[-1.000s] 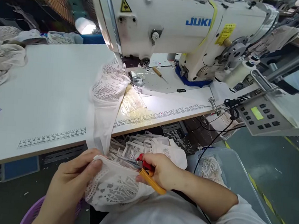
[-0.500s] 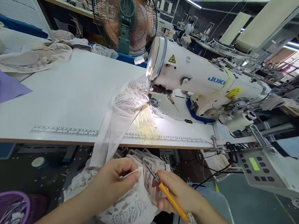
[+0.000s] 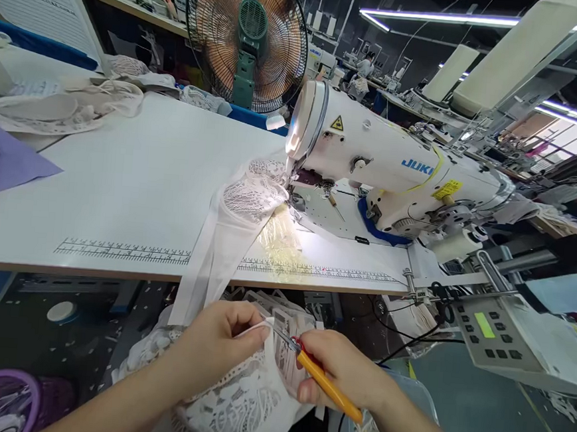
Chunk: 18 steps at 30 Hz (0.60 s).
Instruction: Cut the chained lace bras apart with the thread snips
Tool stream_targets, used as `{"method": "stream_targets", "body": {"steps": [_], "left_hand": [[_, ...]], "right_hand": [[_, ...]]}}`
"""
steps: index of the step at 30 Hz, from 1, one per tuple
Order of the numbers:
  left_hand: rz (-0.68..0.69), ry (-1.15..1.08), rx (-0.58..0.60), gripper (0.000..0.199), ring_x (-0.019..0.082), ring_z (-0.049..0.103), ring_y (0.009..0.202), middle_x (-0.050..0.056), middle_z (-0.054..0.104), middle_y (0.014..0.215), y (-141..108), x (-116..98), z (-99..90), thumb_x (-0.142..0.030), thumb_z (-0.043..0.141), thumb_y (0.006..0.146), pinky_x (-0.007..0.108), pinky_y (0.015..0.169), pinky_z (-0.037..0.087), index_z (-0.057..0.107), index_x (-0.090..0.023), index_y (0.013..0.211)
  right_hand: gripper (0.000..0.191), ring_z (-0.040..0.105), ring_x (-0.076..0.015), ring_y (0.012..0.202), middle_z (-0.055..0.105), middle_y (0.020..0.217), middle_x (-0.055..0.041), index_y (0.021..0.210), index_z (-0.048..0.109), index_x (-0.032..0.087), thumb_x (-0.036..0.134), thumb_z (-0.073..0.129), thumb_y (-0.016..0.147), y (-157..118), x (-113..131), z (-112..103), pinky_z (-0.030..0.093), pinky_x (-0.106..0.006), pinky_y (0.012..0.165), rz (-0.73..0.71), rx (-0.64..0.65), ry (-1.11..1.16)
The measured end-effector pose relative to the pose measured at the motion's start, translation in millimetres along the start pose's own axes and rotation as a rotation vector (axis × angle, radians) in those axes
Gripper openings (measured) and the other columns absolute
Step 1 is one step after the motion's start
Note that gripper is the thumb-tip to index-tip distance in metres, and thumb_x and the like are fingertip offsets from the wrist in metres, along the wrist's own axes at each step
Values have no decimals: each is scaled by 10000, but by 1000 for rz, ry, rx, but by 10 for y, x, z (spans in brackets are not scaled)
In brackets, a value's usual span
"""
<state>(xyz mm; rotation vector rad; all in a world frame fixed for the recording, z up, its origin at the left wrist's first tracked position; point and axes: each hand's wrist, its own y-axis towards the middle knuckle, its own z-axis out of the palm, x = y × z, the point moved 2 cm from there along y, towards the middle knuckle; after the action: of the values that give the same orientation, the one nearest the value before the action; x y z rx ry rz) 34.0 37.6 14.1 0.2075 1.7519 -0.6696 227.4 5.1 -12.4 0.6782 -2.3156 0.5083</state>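
Observation:
My left hand (image 3: pixel 226 344) pinches the edge of a white lace bra (image 3: pixel 244 399) between thumb and fingers, below the table's front edge. My right hand (image 3: pixel 341 370) grips a pair of orange-handled thread snips (image 3: pixel 328 384). The metal tips of the snips point left and meet the bra edge beside my left fingertips; whether the blades are closed I cannot tell. A second white lace piece (image 3: pixel 250 200) lies under the sewing machine's needle area, its plain band hanging over the table edge toward my lap.
A white sewing machine (image 3: pixel 389 144) stands on the white table (image 3: pixel 136 184), with a fan (image 3: pixel 250 40) behind. Lace pieces (image 3: pixel 51 111) and purple paper (image 3: pixel 13 161) lie at left. Below are a purple basket (image 3: pixel 30 389), a clear plastic bin (image 3: pixel 418 399) and, at right, a control box (image 3: pixel 489 331).
The snips have moved left and tilted flatter, so their tips now reach the bra edge at my left fingertips. My left hand keeps its pinch. The view has shifted slightly.

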Motion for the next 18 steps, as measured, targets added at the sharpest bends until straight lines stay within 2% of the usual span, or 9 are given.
{"method": "stream_targets", "body": {"steps": [5, 8, 11, 18], "left_hand": [[-56, -118, 101, 274, 83, 229, 455, -78, 304, 496, 23, 26, -22, -406, 511, 696, 221, 428, 174, 432, -192, 544], [-30, -154, 140, 287, 87, 246, 476, -63, 336, 549, 27, 15, -41, -400, 527, 701, 230, 441, 187, 428, -191, 530], [9, -111, 85, 320, 93, 258, 487, -56, 333, 557, 30, -5, -47, -391, 515, 696, 241, 459, 209, 382, -194, 482], [5, 73, -46, 289, 104, 286, 475, -62, 297, 486, 11, -36, -12, -376, 472, 684, 239, 463, 240, 374, -203, 475]], "right_hand": [[610, 285, -83, 487, 334, 554, 34, 572, 284, 190, 787, 305, 698, 16, 31, 5, 227, -225, 447, 16, 0, 107], [622, 292, -86, 496, 335, 555, 35, 571, 281, 191, 803, 314, 676, 30, 22, 19, 243, -229, 459, 2, -18, 147], [631, 288, -88, 503, 314, 560, 39, 578, 284, 189, 814, 326, 659, 30, -21, 47, 248, -234, 469, -8, -35, 140], [603, 317, -92, 504, 338, 573, 33, 602, 321, 188, 783, 306, 697, 11, -41, 56, 279, -241, 485, -18, 1, 103]]}}
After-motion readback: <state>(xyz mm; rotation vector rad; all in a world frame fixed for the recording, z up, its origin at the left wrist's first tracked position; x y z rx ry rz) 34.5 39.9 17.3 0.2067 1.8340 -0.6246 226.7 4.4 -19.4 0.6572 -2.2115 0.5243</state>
